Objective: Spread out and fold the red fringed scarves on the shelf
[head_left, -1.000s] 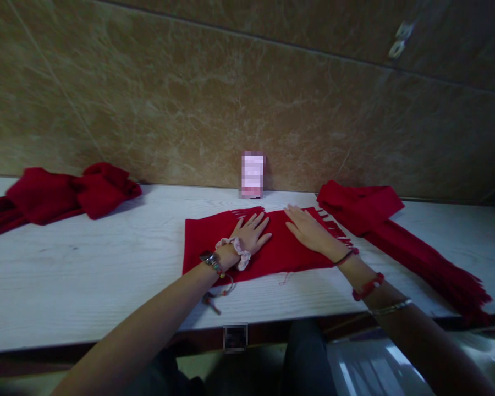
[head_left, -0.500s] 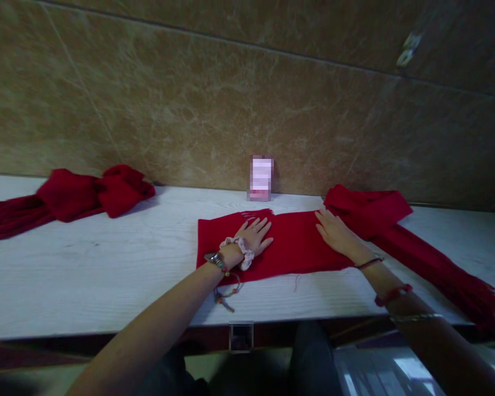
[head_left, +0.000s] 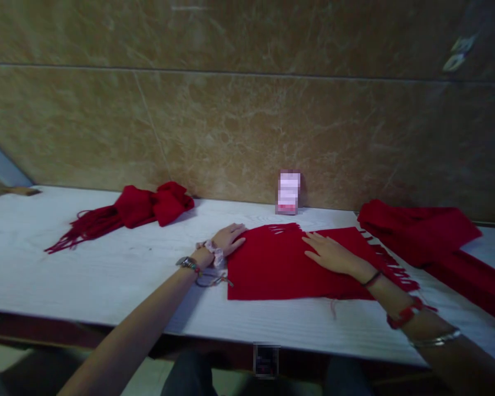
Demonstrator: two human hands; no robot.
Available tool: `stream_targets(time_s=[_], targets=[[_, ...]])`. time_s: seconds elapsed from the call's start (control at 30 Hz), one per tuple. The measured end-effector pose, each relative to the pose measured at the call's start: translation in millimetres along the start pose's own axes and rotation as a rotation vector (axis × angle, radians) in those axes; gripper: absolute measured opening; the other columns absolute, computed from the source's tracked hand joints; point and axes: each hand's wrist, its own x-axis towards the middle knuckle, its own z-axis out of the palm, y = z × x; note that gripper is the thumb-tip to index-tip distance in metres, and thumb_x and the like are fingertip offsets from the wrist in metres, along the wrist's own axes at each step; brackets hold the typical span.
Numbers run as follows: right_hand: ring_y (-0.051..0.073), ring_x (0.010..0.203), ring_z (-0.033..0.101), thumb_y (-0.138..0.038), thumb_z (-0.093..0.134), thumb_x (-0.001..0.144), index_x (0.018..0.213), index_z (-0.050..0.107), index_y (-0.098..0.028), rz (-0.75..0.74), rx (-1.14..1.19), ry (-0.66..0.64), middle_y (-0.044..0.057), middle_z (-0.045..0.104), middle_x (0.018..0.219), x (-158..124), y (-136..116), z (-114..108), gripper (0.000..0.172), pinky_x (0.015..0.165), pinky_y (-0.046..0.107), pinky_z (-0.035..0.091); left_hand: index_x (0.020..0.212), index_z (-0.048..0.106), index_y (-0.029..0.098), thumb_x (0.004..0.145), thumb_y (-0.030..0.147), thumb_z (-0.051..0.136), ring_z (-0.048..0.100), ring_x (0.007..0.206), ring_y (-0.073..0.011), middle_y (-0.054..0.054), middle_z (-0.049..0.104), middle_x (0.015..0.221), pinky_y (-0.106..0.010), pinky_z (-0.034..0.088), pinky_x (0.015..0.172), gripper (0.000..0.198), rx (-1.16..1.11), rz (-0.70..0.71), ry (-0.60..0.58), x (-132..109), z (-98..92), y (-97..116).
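A red fringed scarf (head_left: pixel 276 267) lies folded flat on the white table in front of me. Fringe shows along its far edge and at its right end. My left hand (head_left: pixel 229 240) rests open at the scarf's far left corner, fingertips on the cloth. My right hand (head_left: pixel 330 254) lies flat on the scarf right of its middle, fingers stretched out. Neither hand grips anything. A pink scrunchie (head_left: pixel 215 252), a watch and a beaded bracelet are on the left wrist; several bands are on the right one.
A bunched red scarf (head_left: pixel 148 206) lies at the back left, its fringe trailing left. Another red scarf (head_left: pixel 421 231) is folded over itself at the right. A phone-like object (head_left: pixel 289 192), blurred out, leans on the tiled wall (head_left: pixel 231 121). The white table (head_left: pixel 107 275) ends near my knees.
My left hand has moved from the middle of the scarf's left part to its left edge. The right hand still lies on the cloth, and fringe now shows at the right end. The view has shifted.
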Motion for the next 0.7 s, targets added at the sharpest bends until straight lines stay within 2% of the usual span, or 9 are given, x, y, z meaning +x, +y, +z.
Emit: stream_targets(time_s=[0.07,0.13,0.23,0.33,0.47,0.6,0.63,0.7], targets=[[0.028,0.122,0.040,-0.036,0.039,0.086,0.124,0.050,-0.010,-0.037,-0.015,0.021,0.016,0.046,0.131,13,-7,-10,0.048,0.100,0.045,0.032,0.117,0.052,0.012,0.087,0.034,0.032,0.043,0.118,-0.0177,-0.011,0.051,0.125,-0.032,0.032,0.102,0.043,-0.094,0.035,0.077,-2,-1.0,-12],[0.028,0.121,0.042,-0.035,0.040,0.086,0.122,0.051,-0.009,-0.096,-0.018,0.122,0.017,0.048,0.129,26,-17,-13,0.046,0.101,0.045,0.032,0.108,0.056,0.012,0.086,0.032,0.032,0.051,0.109,-0.0165,-0.010,0.057,0.116,-0.031,0.038,0.097,0.038,-0.206,0.079,0.110,-3,-3.1,-14],[0.026,0.124,0.039,-0.036,0.040,0.087,0.126,0.048,-0.013,-0.218,0.028,0.219,0.015,0.046,0.132,37,-33,-1,0.045,0.102,0.046,0.030,0.090,0.058,0.016,0.082,0.030,0.039,0.056,0.099,-0.0156,-0.007,0.062,0.103,-0.030,0.042,0.091,0.025,-0.318,0.120,0.090,-5,-6.9,-11],[0.023,0.125,0.037,-0.033,0.037,0.089,0.127,0.047,-0.015,-0.268,0.065,0.207,0.012,0.046,0.132,37,-41,18,0.043,0.103,0.047,0.028,0.084,0.056,0.016,0.078,0.030,0.047,0.055,0.098,-0.0164,-0.008,0.060,0.102,-0.031,0.043,0.089,0.017,-0.358,0.083,0.096,-8,-9.0,-13],[0.023,0.124,0.038,-0.031,0.037,0.088,0.124,0.049,-0.011,-0.237,0.083,0.190,0.014,0.047,0.131,33,-39,27,0.043,0.104,0.046,0.027,0.074,0.055,0.015,0.075,0.034,0.054,0.053,0.100,-0.0188,-0.012,0.056,0.108,-0.033,0.041,0.090,0.019,-0.409,0.053,0.070,-9,-13.0,-18],[0.021,0.121,0.042,-0.031,0.038,0.088,0.124,0.049,-0.012,-0.250,0.144,0.206,0.013,0.049,0.129,34,-37,23,0.043,0.104,0.043,0.029,0.058,0.046,0.017,0.078,0.043,0.049,0.049,0.110,-0.0201,-0.011,0.056,0.110,-0.035,0.036,0.096,0.033,-0.671,0.083,0.099,-11,-25.3,-15],[0.021,0.120,0.043,-0.031,0.038,0.088,0.124,0.049,-0.012,-0.253,0.165,0.216,0.013,0.050,0.128,34,-36,22,0.042,0.103,0.043,0.030,0.057,0.045,0.017,0.078,0.045,0.048,0.048,0.112,-0.0206,-0.011,0.057,0.108,-0.035,0.035,0.097,0.035,-0.746,0.110,0.071,-13,-29.1,-14],[0.021,0.119,0.045,-0.030,0.038,0.087,0.124,0.049,-0.014,-0.253,0.197,0.236,0.012,0.052,0.126,36,-36,22,0.041,0.102,0.043,0.032,0.065,0.051,0.016,0.074,0.048,0.053,0.048,0.112,-0.0215,-0.010,0.059,0.104,-0.035,0.036,0.096,0.033,-0.852,0.167,-0.081,-18,-35.8,-10]])
